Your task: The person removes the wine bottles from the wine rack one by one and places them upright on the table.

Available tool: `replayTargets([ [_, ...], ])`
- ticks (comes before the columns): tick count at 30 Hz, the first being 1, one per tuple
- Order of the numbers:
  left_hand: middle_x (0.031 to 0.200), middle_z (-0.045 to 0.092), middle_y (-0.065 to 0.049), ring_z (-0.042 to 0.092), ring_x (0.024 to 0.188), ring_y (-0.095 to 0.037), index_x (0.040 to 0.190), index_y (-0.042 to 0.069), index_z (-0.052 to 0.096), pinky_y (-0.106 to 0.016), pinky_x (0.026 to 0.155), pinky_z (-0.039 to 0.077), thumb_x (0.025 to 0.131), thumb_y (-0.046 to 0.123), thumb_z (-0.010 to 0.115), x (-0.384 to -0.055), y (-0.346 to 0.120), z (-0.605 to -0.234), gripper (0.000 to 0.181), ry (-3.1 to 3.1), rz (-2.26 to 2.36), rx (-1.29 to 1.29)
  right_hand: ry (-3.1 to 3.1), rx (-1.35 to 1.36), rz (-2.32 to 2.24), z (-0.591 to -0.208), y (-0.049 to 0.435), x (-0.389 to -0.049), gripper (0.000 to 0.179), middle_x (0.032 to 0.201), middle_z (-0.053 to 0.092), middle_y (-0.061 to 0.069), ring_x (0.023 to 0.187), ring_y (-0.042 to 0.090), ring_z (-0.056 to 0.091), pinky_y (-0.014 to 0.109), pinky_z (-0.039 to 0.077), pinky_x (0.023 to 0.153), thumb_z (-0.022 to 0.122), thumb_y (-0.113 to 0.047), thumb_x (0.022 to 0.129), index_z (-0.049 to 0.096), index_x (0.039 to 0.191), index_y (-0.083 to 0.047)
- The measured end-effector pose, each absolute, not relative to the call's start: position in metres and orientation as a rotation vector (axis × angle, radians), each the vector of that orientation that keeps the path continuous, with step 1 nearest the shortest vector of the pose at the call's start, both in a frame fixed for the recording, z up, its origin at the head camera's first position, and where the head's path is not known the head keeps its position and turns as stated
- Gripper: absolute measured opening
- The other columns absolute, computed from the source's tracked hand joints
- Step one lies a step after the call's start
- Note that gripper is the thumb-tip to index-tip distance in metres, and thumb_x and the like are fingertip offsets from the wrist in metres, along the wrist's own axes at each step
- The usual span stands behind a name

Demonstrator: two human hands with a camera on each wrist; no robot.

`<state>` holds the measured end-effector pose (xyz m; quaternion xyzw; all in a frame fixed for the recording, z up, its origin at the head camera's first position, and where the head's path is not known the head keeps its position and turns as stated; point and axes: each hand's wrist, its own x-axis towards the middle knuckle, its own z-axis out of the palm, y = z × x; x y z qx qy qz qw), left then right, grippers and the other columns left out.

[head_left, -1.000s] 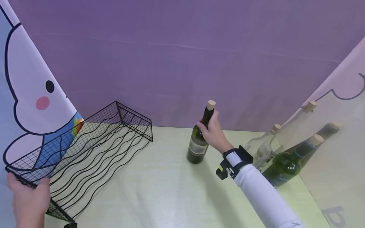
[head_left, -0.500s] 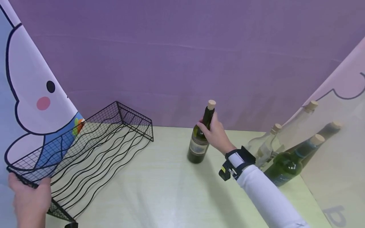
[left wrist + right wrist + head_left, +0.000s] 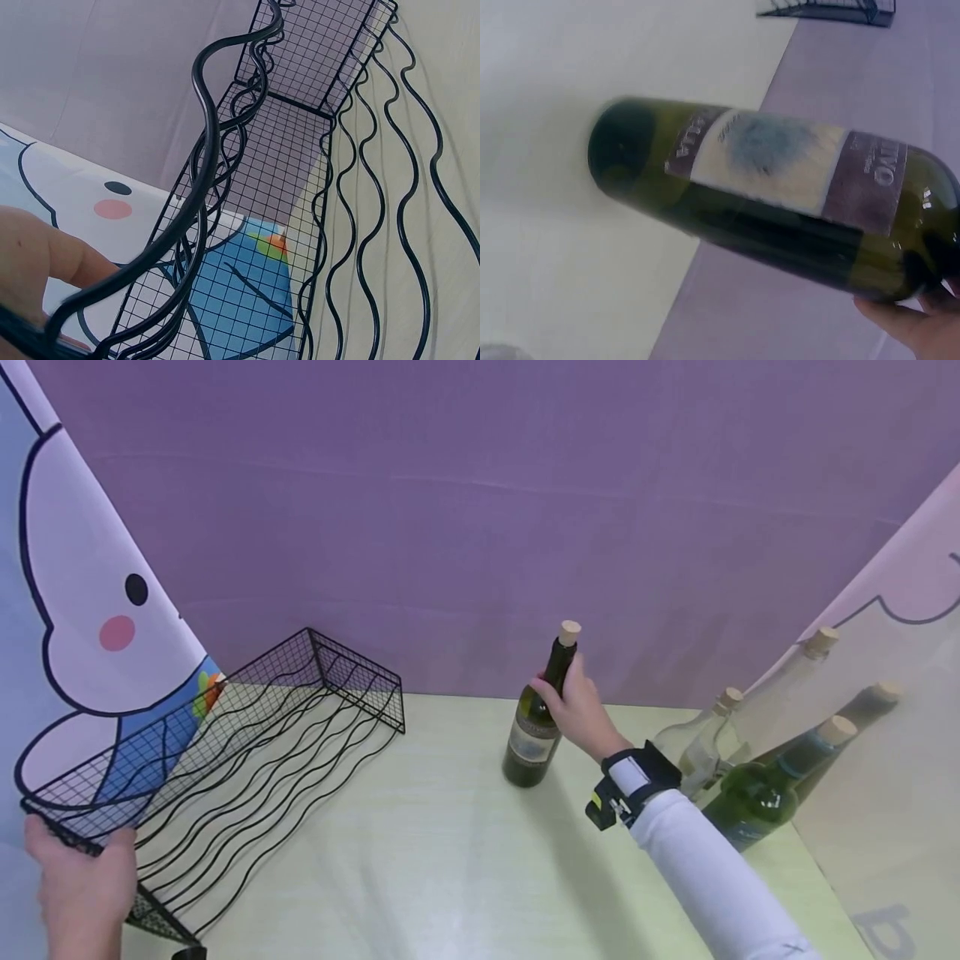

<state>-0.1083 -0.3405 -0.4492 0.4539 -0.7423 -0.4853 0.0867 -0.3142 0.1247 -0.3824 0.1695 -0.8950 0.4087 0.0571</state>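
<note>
My right hand (image 3: 583,710) grips a dark green wine bottle (image 3: 532,742) round its neck, just below the pale cork stopper. The bottle leans a little to the right over the table; its label shows large in the right wrist view, with a thumb or finger (image 3: 900,322) at the shoulder. At the lower left of the head view, my left hand (image 3: 82,881) holds the near end of a black wire wine rack (image 3: 365,687) with wavy bars. In the left wrist view, the rack's thick wavy wires (image 3: 206,142) run past the fingers of that hand.
Several corked bottles stand at the right, among them a green bottle (image 3: 757,802) and a clear bottle (image 3: 708,743), partly behind the right forearm. A purple backdrop (image 3: 480,527) rises behind the table (image 3: 420,843). A printed cartoon panel (image 3: 112,577) stands at the left.
The wine bottle and my right hand have shifted slightly to the right, and the bottle tilts a bit more. My left hand keeps its hold on the rack.
</note>
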Motion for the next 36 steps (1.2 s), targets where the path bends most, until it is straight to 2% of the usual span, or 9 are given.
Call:
replayTargets([
  [7,0.163,-0.003,-0.029,0.005,0.148,-0.054,0.153,0.026,-0.027,-0.067,0.118,0.014,0.098,0.033,0.039,-0.109,-0.341,-0.45,0.086,-2.224,-1.434,1.352,-2.78,0.483,1.24,-0.379,0.139,-0.32,0.054,0.122,0.057,0.025,0.12,0.041,0.059,0.057,0.045,0.106,0.053,-0.022,0.102,0.022,0.137,0.005],
  [12,0.163,-0.002,-0.029,0.006,0.149,-0.053,0.153,0.026,-0.027,-0.066,0.118,0.015,0.098,0.033,0.038,-0.11,-0.342,-0.451,0.086,-2.219,-1.434,1.347,-2.85,0.503,1.246,-0.376,0.145,-0.321,0.058,0.128,0.051,0.026,0.126,0.042,0.053,0.06,0.041,0.109,0.05,-0.015,0.101,0.013,0.142,0.003],
  [15,0.163,-0.003,-0.029,0.005,0.149,-0.053,0.153,0.026,-0.027,-0.065,0.119,0.014,0.098,0.033,0.038,-0.11,-0.342,-0.451,0.086,-2.219,-1.435,1.344,-2.856,0.517,1.242,-0.375,0.147,-0.321,0.057,0.13,0.05,0.027,0.128,0.044,0.051,0.061,0.039,0.11,0.048,-0.012,0.101,0.012,0.142,0.004],
  [27,0.164,-0.005,-0.026,0.002,0.15,-0.051,0.153,0.027,-0.028,-0.065,0.119,0.013,0.098,0.031,0.037,-0.111,-0.342,-0.45,0.085,-2.21,-1.437,1.391,-2.834,0.456,1.215,-0.374,0.159,-0.327,0.06,0.127,0.052,0.031,0.127,0.046,0.051,0.06,0.041,0.108,0.048,-0.012,0.102,0.009,0.144,0.005],
  [36,0.164,-0.007,-0.026,0.0,0.15,-0.051,0.153,0.028,-0.028,-0.067,0.119,0.013,0.098,0.032,0.037,-0.11,-0.341,-0.451,0.085,-2.216,-1.439,1.392,-2.839,0.259,1.144,-0.373,0.173,-0.33,0.063,0.13,0.049,0.037,0.125,0.05,0.052,0.061,0.044,0.103,0.049,-0.018,0.103,0.009,0.146,0.004],
])
